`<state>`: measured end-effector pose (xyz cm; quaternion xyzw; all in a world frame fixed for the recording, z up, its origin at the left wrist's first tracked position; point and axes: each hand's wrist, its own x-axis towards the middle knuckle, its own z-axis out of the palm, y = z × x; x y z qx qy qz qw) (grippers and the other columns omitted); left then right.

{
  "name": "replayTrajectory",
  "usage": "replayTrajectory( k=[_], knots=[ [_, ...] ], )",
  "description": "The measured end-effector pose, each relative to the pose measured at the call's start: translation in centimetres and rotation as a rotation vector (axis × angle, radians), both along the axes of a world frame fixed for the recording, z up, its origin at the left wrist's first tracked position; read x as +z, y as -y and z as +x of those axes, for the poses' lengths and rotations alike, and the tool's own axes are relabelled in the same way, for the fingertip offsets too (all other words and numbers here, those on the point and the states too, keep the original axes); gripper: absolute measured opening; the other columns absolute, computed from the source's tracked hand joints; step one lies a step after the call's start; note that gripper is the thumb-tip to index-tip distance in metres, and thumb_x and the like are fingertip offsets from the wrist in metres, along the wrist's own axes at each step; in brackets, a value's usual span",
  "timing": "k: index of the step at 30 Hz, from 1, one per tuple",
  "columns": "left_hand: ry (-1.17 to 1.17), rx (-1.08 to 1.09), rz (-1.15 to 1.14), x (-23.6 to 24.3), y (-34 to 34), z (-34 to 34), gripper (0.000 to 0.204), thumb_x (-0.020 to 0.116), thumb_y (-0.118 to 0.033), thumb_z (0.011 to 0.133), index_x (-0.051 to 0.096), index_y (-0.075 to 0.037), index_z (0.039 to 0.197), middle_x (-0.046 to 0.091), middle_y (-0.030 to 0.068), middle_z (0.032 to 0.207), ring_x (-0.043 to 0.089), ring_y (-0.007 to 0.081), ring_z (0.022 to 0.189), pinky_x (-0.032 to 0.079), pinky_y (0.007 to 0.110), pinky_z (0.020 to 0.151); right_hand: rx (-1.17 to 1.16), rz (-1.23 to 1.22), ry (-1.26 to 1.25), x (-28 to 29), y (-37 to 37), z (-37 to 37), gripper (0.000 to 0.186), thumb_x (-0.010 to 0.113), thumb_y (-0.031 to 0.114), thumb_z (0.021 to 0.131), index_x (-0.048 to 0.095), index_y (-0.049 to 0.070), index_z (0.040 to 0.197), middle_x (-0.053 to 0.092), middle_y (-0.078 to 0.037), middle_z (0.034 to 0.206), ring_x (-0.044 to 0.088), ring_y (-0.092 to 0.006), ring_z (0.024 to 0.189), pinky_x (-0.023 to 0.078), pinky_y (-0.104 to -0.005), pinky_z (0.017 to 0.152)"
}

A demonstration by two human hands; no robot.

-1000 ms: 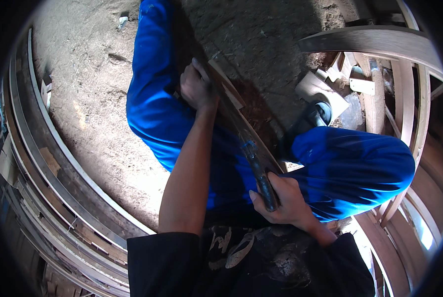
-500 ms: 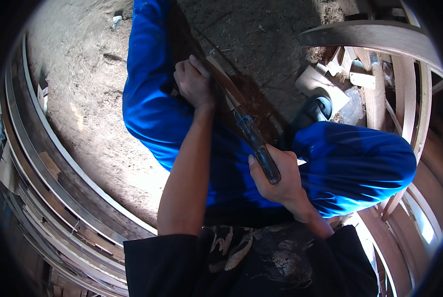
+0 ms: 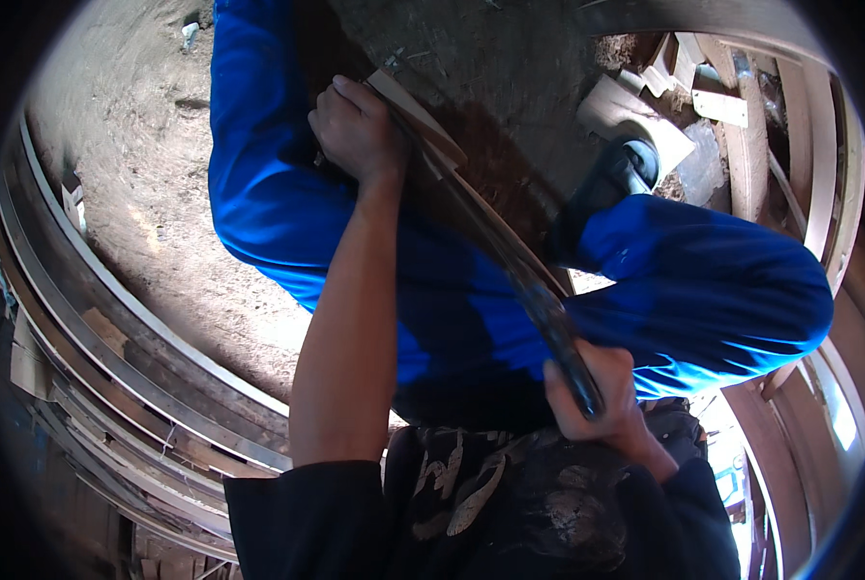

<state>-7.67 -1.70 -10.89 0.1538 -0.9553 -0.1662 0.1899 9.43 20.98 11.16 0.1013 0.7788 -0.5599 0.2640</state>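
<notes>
My right hand [image 3: 597, 391] is wrapped round the dark straight handle of a handsaw [image 3: 553, 324]. Its long narrow blade runs up and left, nearly edge-on, along a wooden board [image 3: 430, 118]. Farther off, my left hand [image 3: 357, 130] grips the board's edge with the fingers closed, close to the blade's far end. The board slants between my legs, and its lower side is in shadow. Where exactly the teeth meet the wood cannot be made out.
My blue-trousered legs [image 3: 268, 193] spread on both sides of the board. Long timber strips [image 3: 176, 362] are stacked at the left. Curved wooden pieces [image 3: 819, 135] and offcuts [image 3: 719, 106] lie at the right, near my shoe [image 3: 630, 169]. The dirt floor [image 3: 132, 145] has scattered chips.
My right hand has drawn the saw back toward my body and to the right, so more blade shows. My left hand keeps its grip; the whole view has shifted slightly.
</notes>
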Motion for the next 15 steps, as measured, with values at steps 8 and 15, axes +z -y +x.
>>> replayTrajectory(
  k=[8, 15],
  knots=[
    [0.232, 0.202, 0.174, 0.5, -0.2, -0.3, 0.05, 0.035, -0.033, 0.103, 0.062, 0.001, 0.078, 0.063, 0.0265, 0.079, 0.059, 0.0453, 0.078, 0.046, 0.054, 0.074, 0.106, 0.007, -0.008, -0.5, -0.5, -0.4, 0.005, 0.062, 0.002, 0.076, 0.058, 0.002, 0.074, 0.054, -0.01, 0.058, 0.057, -0.0285, 0.047, 0.043, -0.0364, 0.047],
    [0.213, 0.148, 0.221, 0.3, -1.3, -0.9, 0.055, 0.029, -0.035, 0.104, 0.062, 0.002, 0.081, 0.063, 0.0278, 0.081, 0.058, 0.0473, 0.082, 0.045, 0.057, 0.076, 0.091, 0.066, -0.062, 1.0, -2.0, -1.1, 0.008, 0.064, -0.002, 0.072, 0.057, 0.001, 0.072, 0.053, -0.012, 0.06, 0.052, -0.0285, 0.048, 0.039, -0.0403, 0.047]
  ],
)
